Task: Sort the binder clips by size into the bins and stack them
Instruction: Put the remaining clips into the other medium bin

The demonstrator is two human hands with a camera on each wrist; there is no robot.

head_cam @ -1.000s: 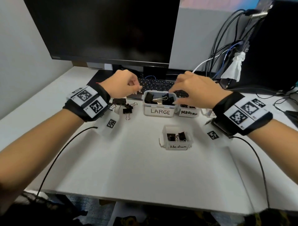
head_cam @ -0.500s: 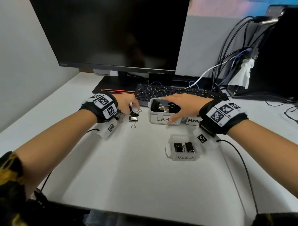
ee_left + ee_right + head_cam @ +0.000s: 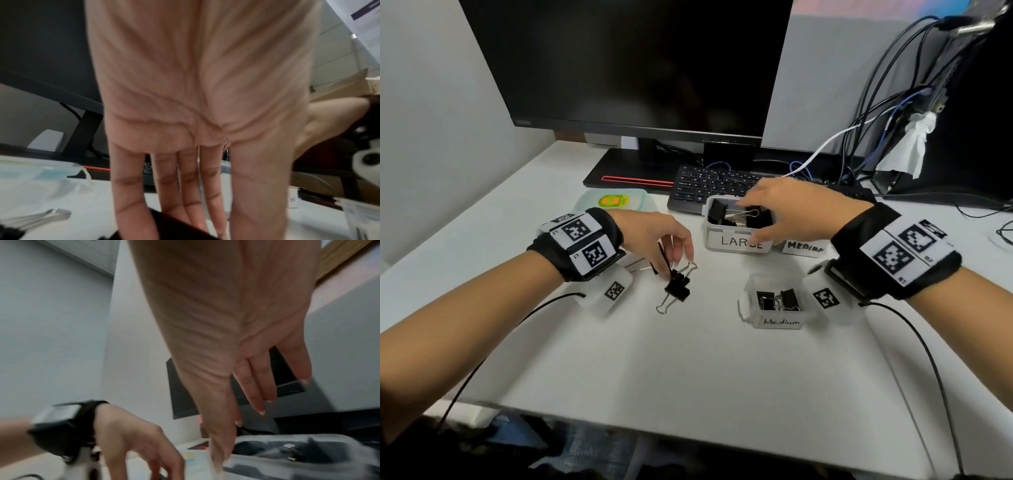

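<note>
We are mid-sort. Our left hand [image 3: 654, 236] hangs fingers-down over the loose binder clips [image 3: 677, 287] lying on the tabletop [image 3: 688, 370]; fingertips seem to touch one clip's raised wire handle, but we cannot tell whether they pinch it. Our right hand [image 3: 791, 209] lies with straight, relaxed fingers across the LARGE bin [image 3: 736, 240], thumb on its front wall, steadying it and gripping no clip. The Medium bin [image 3: 777, 310] sits at 5 o'clock from the LARGE bin and holds two clips. A second bin labelled MEDIUM [image 3: 804, 247] stands just right of LARGE.

Next, in our judgement: secure one clip, gauge its size, carry it to the matching bin.

Versus half a second ago: left hand has shifted toward us over the clips; right hand remains on the LARGE bin.
</note>
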